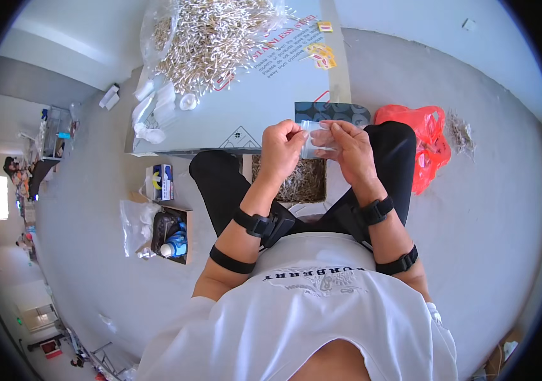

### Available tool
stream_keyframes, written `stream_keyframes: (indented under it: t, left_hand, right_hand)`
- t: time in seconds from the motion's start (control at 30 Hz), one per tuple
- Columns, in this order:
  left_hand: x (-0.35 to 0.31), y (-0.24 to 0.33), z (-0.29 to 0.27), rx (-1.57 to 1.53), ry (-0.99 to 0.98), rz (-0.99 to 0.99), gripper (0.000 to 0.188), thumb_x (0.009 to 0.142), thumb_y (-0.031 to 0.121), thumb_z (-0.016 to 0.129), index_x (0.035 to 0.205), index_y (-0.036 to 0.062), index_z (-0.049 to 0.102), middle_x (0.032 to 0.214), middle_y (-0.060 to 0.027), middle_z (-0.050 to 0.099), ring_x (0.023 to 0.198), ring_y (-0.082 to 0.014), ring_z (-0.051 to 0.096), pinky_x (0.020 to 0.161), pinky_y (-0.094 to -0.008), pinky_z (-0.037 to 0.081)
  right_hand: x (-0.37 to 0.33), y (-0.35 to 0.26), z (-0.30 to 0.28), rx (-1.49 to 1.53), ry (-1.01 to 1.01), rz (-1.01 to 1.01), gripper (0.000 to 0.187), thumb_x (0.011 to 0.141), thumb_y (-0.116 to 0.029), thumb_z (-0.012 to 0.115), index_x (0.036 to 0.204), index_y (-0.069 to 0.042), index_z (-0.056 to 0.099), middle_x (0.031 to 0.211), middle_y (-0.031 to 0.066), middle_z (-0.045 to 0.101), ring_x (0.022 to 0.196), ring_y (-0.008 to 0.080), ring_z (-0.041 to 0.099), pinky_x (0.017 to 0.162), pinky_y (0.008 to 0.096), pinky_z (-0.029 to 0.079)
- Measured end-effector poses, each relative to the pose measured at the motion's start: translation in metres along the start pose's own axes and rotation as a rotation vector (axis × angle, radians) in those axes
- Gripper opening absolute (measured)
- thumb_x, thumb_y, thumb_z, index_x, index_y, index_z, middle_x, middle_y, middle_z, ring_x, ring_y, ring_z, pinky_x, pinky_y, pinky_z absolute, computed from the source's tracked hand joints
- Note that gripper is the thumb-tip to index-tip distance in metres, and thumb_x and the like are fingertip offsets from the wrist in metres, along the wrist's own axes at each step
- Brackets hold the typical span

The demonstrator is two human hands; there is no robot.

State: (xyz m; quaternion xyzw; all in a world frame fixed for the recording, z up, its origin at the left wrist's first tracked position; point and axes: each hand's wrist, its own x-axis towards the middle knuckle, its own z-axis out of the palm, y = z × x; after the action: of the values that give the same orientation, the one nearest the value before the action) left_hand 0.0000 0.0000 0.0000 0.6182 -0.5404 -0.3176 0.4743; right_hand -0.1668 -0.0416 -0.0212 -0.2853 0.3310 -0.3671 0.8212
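My left hand (282, 147) and my right hand (347, 149) are raised in front of me, both pinching a small clear plastic bag (313, 141) between their fingertips. The bag looks nearly flat; I cannot tell what is inside. Directly under the hands, between my knees, stands an open box (299, 184) filled with thin pale sticks. A low grey board (258, 95) lies ahead of me, with a large heap of the same pale swab-like sticks (214, 38) spilling from a clear bag at its far end.
Small white packets (156, 111) lie on the board's left edge. A red plastic bag (426, 136) lies to my right on the grey floor. To my left sit a cardboard box with bottles (172, 235) and a small carton (162, 181).
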Motion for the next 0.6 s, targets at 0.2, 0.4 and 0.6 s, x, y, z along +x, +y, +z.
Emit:
stream_keyframes:
  t: [0.2, 0.4, 0.6]
  left_hand:
    - [-0.003, -0.005, 0.01, -0.154, -0.065, -0.273, 0.009, 0.082, 0.003, 0.067, 0.076, -0.0024, 0.065, 0.062, 0.0012, 0.058, 0.053, -0.0041, 0.048, 0.047, -0.0222, 0.037]
    - [-0.007, -0.005, 0.03, 0.024, 0.025, -0.06, 0.018, 0.081, 0.007, 0.068, 0.07, -0.0035, 0.057, 0.057, -0.0081, 0.059, 0.052, -0.0104, 0.053, 0.048, -0.0284, 0.042]
    - [0.0, -0.003, 0.045, 0.029, -0.058, -0.099, 0.021, 0.082, 0.008, 0.07, 0.07, -0.0032, 0.056, 0.057, -0.0068, 0.059, 0.053, -0.009, 0.053, 0.048, -0.028, 0.043]
  right_hand:
    - [-0.011, -0.006, 0.002, -1.062, 0.522, -0.945, 0.015, 0.084, -0.007, 0.068, 0.092, 0.003, 0.059, 0.075, 0.0078, 0.064, 0.065, 0.0111, 0.057, 0.055, 0.0299, 0.045]
    - [-0.006, 0.018, 0.003, -0.553, 0.201, -0.417, 0.016, 0.086, -0.01, 0.068, 0.079, 0.004, 0.063, 0.066, 0.002, 0.06, 0.062, 0.0065, 0.054, 0.055, 0.0241, 0.044]
    - [-0.006, 0.008, -0.007, -0.218, 0.194, -0.138, 0.014, 0.087, -0.009, 0.066, 0.078, 0.003, 0.065, 0.069, 0.0038, 0.064, 0.06, 0.0069, 0.058, 0.053, 0.0199, 0.045]
